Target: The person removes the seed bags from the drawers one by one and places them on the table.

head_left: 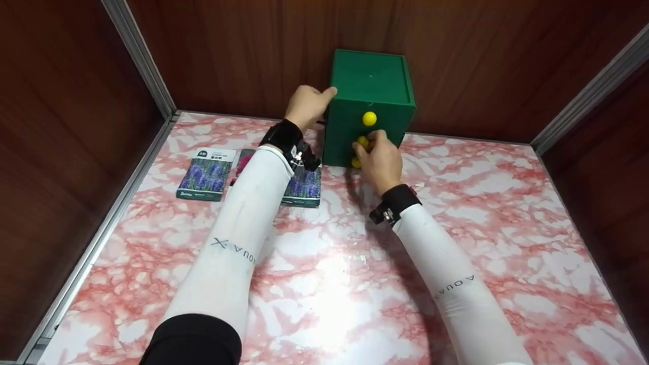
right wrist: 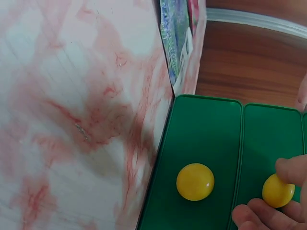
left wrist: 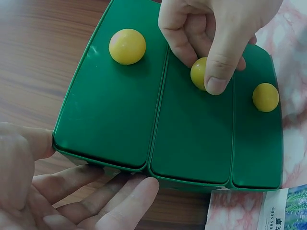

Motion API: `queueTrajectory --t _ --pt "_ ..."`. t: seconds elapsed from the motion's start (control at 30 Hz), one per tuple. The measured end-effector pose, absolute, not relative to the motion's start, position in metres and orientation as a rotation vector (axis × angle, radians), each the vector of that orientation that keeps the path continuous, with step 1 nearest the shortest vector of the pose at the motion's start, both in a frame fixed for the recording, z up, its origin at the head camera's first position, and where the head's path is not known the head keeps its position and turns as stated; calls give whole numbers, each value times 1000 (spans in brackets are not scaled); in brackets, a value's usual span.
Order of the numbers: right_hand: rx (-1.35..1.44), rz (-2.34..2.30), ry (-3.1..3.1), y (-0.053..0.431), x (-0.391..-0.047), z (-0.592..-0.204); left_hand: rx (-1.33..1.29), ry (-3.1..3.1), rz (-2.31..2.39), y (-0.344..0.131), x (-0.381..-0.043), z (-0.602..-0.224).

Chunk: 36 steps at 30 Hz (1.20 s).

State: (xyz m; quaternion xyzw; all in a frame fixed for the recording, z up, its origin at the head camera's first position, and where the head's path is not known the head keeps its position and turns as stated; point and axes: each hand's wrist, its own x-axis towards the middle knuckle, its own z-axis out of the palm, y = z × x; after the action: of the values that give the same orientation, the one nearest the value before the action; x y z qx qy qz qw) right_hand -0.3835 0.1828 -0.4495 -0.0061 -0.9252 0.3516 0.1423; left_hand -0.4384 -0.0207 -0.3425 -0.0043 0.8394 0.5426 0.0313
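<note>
A green three-drawer box (head_left: 372, 76) stands against the back wall, its drawer fronts flush in the left wrist view. Each drawer has a round yellow knob: the top one (head_left: 369, 118), the middle one (left wrist: 198, 73) and the bottom one (right wrist: 195, 182). My right hand (head_left: 383, 159) pinches the middle knob between thumb and fingers. At the box's left side, my left hand (head_left: 307, 105) rests its thumb on the upper corner, with its fairly straight fingers (left wrist: 129, 199) against the side wall.
Left of the box lie several flower-seed packs on the marbled tabletop (head_left: 507, 213): a purple-flowered one (head_left: 205, 175), a pink-flowered one (head_left: 243, 161) partly behind my left arm, and another purple one (head_left: 307, 190). Brown wood-look panels (head_left: 228, 61) enclose the table.
</note>
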Motion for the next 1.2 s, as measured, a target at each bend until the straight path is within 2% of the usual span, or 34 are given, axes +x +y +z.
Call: queueTrajectory --t 0.3,1.2 --pt "25 1034 -2628 184 -378 -451 3 2562 1701 -22 -431 -339" --pt "104 1067 -2608 182 -351 -459 5 2702 1583 -27 -439 -343"
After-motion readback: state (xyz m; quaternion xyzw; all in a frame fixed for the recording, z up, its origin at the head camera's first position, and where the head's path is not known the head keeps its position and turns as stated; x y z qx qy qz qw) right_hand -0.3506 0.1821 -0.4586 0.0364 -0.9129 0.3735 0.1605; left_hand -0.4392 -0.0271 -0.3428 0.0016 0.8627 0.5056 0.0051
